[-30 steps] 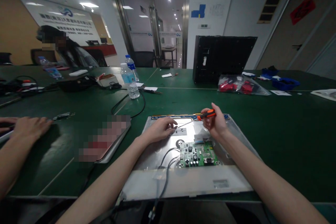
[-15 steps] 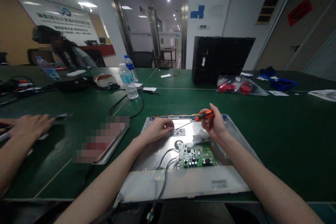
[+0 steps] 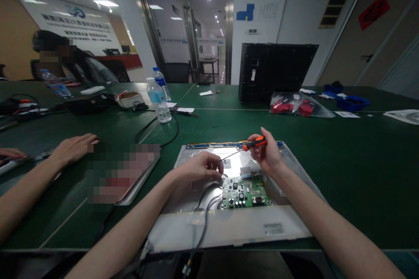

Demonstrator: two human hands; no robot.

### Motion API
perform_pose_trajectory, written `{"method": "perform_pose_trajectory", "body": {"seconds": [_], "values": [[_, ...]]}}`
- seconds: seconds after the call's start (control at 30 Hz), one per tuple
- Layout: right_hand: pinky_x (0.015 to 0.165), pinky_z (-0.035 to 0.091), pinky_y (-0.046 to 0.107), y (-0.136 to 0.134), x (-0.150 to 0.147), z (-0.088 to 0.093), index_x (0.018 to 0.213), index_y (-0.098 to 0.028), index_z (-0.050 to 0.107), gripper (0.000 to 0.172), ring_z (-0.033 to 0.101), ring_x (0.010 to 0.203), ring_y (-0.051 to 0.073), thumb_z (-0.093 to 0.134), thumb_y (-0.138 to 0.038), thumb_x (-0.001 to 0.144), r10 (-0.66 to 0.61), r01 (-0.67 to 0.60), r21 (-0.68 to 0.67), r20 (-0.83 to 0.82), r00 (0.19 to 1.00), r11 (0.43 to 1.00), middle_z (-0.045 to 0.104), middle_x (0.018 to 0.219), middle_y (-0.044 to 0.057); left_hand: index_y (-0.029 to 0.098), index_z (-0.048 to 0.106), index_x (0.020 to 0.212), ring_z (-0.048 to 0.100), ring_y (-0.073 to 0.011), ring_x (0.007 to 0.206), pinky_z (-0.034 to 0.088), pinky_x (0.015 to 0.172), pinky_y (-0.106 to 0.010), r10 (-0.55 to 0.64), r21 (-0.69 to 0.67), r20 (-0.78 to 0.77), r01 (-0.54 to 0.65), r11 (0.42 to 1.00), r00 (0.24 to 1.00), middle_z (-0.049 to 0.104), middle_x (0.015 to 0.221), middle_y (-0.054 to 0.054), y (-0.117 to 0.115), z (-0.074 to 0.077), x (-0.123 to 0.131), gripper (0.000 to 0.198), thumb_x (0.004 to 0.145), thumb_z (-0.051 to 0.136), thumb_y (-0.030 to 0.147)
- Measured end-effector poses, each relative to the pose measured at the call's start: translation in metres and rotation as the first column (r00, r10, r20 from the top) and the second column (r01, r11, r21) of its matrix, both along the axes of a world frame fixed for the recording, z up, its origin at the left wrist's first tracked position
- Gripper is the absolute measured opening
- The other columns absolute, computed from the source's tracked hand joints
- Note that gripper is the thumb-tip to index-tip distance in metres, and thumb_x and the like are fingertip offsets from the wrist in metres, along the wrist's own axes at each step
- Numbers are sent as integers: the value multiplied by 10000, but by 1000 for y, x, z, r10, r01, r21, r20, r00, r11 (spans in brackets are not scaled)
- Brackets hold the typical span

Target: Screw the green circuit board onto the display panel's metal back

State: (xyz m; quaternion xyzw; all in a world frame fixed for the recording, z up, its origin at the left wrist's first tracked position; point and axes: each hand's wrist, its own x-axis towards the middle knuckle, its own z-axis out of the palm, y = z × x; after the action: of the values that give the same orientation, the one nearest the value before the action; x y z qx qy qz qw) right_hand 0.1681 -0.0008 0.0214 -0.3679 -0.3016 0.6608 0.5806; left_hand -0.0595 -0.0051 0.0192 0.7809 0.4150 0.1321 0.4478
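Observation:
My right hand point(image 3: 267, 152) is wrapped round an orange-and-black screwdriver point(image 3: 255, 143). Its thin shaft slants down to the left, and the tip is hidden by my left fingers. My left hand point(image 3: 204, 166) has its thumb and fingers drawn together beside the upper left corner of a green circuit board point(image 3: 245, 192); whatever they pinch is too small to make out. Under both hands lies a silver display panel point(image 3: 183, 192), back side up, with a blue strip board point(image 3: 212, 145) along its far edge. Grey cables point(image 3: 207, 222) run from the board over the near edge.
Left of the panel lies a reddish flat item point(image 3: 131, 174), blurred out. A co-worker's hand point(image 3: 75, 150) rests on the table beyond it. Water bottles point(image 3: 159, 101), a black monitor housing point(image 3: 276, 72) and a plastic bag with red parts point(image 3: 296, 105) stand or lie farther back.
My left hand has moved slightly right and towards me, to the circuit board's corner. My right hand and screwdriver barely moved. The co-worker's hand has shifted right.

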Motion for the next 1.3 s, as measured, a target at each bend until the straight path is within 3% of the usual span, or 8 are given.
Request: {"method": "perform_pose_trajectory", "body": {"seconds": [0.2, 0.47, 0.77, 1.13, 1.3], "values": [[313, 155, 164, -1, -1, 1, 555, -167, 612, 458, 281, 278, 44, 616, -584, 743, 2, -2, -2, 9, 1000, 1000, 398, 310, -59, 139, 667, 746, 542, -133, 623, 389, 582, -233, -23, -69, 96, 29, 997, 995, 633, 660, 4, -4, -10, 6, 154, 683, 723, 268], [318, 147, 170, -2, -2, 1, 558, -164, 620, 449, 276, 275, 43, 616, -575, 739, -13, 13, -1, 26, 1000, 1000, 422, 321, -53, 135, 667, 769, 531, -129, 605, 372, 567, -234, 19, 30, 40, -20, 999, 999, 619, 651, 4, -6, -18, 12, 173, 756, 705, 303], [320, 151, 171, -2, -2, 2, 547, -163, 615, 457, 290, 275, 45, 606, -574, 748, -19, 19, -5, 38, 999, 1000, 428, 320, -48, 135, 700, 840, 607, -154, 701, 449, 643, -246, -17, 9, 54, 16, 1000, 998, 687, 760, -29, -4, -17, 7, 142, 797, 643, 258], [326, 147, 176, -3, 1, 5, 556, -170, 620, 446, 284, 293, 48, 624, -586, 716, -37, 34, 53, 48, 998, 998, 407, 333, -57, 139, 719, 829, 596, -152, 692, 450, 634, -239, -28, 36, 38, 26, 999, 999, 691, 763, -25, -4, -12, 8, 112, 766, 675, 220], [335, 194, 175, -4, 0, 4, 635, -176, 633, 382, 332, 350, 50, 741, -542, 634, -118, 112, 124, 42, 992, 986, 453, 415, -64, 148, 729, 802, 570, -147, 697, 430, 644, -239, -61, 107, 20, 58, 993, 998, 675, 762, -20, -1, -13, 7, 84, 755, 690, 205]]}}
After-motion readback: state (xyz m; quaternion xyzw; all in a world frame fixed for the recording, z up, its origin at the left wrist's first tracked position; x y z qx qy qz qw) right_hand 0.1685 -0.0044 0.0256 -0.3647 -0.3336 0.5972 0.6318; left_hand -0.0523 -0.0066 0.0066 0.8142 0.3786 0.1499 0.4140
